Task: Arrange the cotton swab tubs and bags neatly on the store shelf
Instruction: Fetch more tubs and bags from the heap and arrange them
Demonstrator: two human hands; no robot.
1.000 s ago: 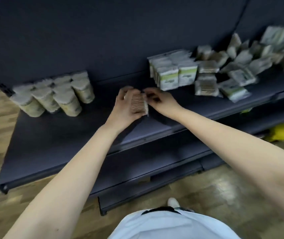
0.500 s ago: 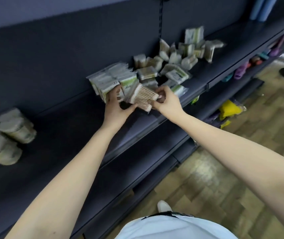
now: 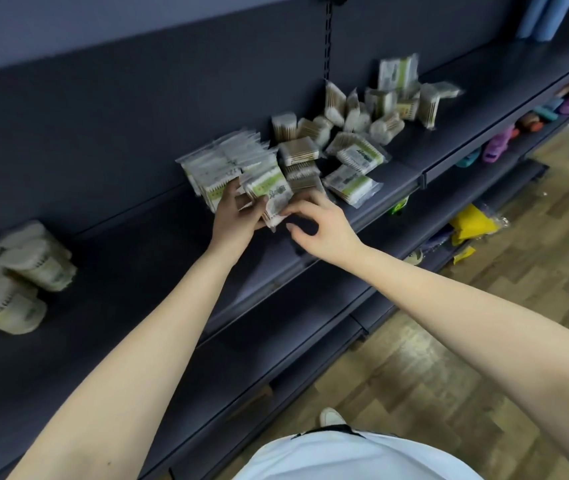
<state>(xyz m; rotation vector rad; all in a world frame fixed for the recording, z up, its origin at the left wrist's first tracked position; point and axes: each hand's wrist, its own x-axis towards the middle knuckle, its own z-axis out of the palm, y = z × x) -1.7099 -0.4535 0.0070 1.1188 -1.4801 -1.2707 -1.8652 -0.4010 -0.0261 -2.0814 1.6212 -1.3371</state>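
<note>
Cotton swab tubs (image 3: 16, 278) sit blurred in a cluster at the far left of the dark shelf (image 3: 137, 271). Further right, a standing row of bags (image 3: 214, 168) sits near the back panel. At its near end the left hand (image 3: 238, 220) grips one green-labelled bag (image 3: 271, 194). The right hand (image 3: 324, 230) touches that bag's edge with bent fingertips; whether it pinches cannot be told. Beyond, loose bags (image 3: 355, 140) lie heaped

no text i can read, green label bands on the swab bags (image 3: 269, 188) at frame centre carry only blurred print, tubs (image 3: 34, 268) at the left edge smeared too, no numbers or signs legible to me
</note>
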